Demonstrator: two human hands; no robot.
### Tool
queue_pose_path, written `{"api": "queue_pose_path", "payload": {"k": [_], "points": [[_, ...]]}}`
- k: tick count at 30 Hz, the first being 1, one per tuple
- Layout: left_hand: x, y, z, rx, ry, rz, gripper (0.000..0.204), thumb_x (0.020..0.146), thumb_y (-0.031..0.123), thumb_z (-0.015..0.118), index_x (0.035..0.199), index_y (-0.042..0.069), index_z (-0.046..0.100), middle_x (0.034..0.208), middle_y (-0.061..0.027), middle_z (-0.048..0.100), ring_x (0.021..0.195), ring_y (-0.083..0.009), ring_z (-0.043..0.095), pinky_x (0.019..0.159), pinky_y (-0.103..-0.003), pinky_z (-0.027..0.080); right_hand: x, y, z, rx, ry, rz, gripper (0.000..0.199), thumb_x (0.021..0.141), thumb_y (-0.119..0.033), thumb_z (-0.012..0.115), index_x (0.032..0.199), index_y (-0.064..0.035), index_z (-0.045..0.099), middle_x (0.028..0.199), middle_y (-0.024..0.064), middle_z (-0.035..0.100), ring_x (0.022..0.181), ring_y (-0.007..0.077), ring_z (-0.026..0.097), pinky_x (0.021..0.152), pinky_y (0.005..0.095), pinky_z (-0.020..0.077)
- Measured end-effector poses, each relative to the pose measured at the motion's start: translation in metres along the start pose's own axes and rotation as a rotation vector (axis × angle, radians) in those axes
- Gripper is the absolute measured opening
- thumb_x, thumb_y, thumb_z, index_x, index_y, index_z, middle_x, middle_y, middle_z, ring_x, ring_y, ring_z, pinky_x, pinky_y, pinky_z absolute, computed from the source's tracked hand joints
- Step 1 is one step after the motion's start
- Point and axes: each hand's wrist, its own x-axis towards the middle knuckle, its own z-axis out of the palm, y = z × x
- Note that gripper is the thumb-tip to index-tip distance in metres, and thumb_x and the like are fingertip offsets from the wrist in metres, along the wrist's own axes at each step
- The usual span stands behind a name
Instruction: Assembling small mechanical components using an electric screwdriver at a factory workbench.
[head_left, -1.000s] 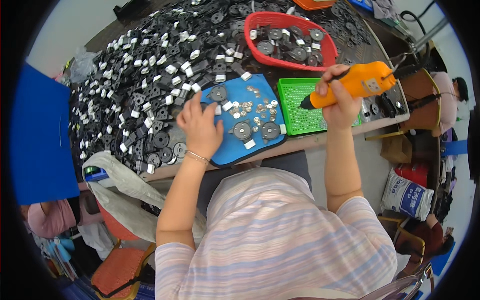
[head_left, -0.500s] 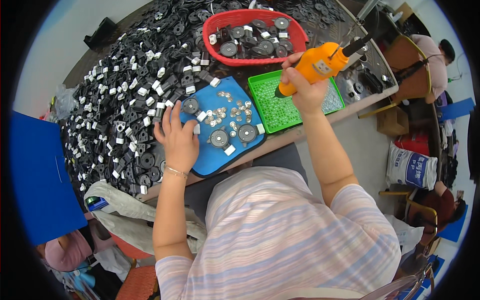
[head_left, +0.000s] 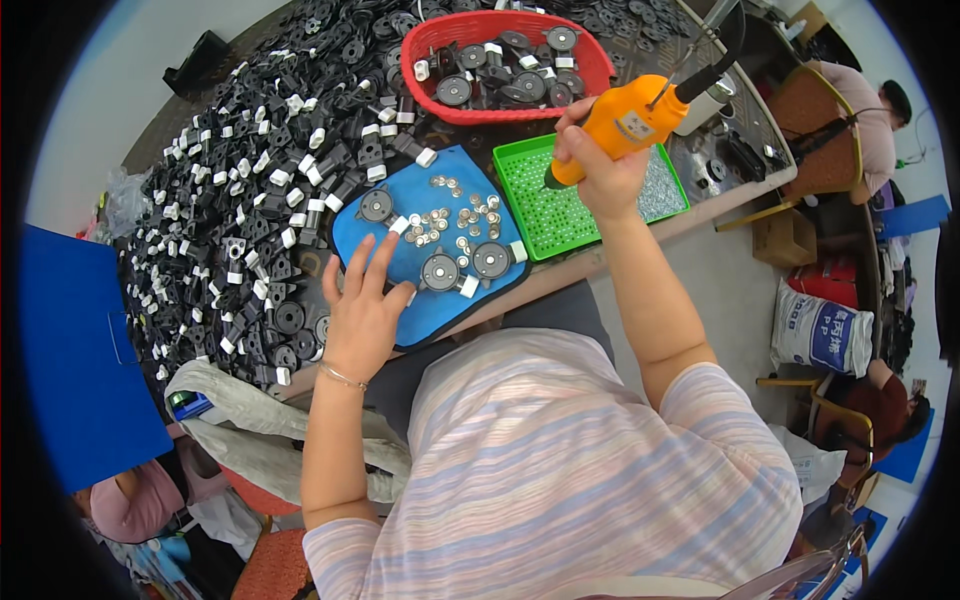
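My right hand [head_left: 606, 170] grips an orange electric screwdriver [head_left: 632, 118] with a black cord, its dark tip over a green perforated tray [head_left: 545, 222]. My left hand [head_left: 364, 312] lies over the left edge of a blue mat [head_left: 445, 325], fingers spread. A small white bit shows by its thumb; what lies beneath the palm is hidden. Three black wheel-like parts with white ends rest on the mat: one beyond my fingertips [head_left: 377, 206], one right of my thumb [head_left: 440, 271] and one near the tray [head_left: 491, 260]. Small round metal pieces [head_left: 430, 226] lie scattered between them.
A heap of black parts with white ends [head_left: 250, 200] covers the table's left side. A red basket [head_left: 500, 116] of wheel parts stands behind the tray. Small silvery pieces [head_left: 662, 190] fill the tray's right end. Other people sit at the right and lower left.
My left hand has drawn slightly nearer to me, fingers still spread. The screwdriver has shifted a little left and away. The wheel part beside my thumb has turned slightly.
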Motion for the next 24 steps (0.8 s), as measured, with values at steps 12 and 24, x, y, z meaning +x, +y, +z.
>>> {"api": "queue_pose_path", "payload": {"k": [12, 24], "points": [[-0.007, -0.004, -0.006, -0.354, 0.13, -0.116, 0.039, 0.062, 0.012, 0.071, 0.101, 0.016, 0.062, 0.139, -0.013, 0.035, 0.127, -0.0335, 0.032, 0.103, -0.05, 0.019, 0.002, -0.015, 0.004, 0.013, 0.026, -0.026, 0.02, 0.078, 0.002, 0.057, 0.097, -0.0009, 0.051, 0.082, 0.0114, 0.056, 0.061, 0.0163, 0.053, 0.056, 0.0278, 0.044], [-0.005, -0.012, 0.037, -0.736, 0.315, -0.569, 0.051, 0.058, 0.013, 0.081, 0.103, 0.003, 0.058, 0.099, -0.012, 0.059, 0.09, -0.0279, 0.057, 0.078, -0.034, 0.047, -0.031, -0.01, 0.115, 0.237, -0.367, 0.066, 0.023, 0.077, 0.0, 0.06, 0.097, 0.0004, 0.049, 0.09, 0.013, 0.051, 0.065, 0.014, 0.054, 0.057, 0.0235, 0.0471]]}}
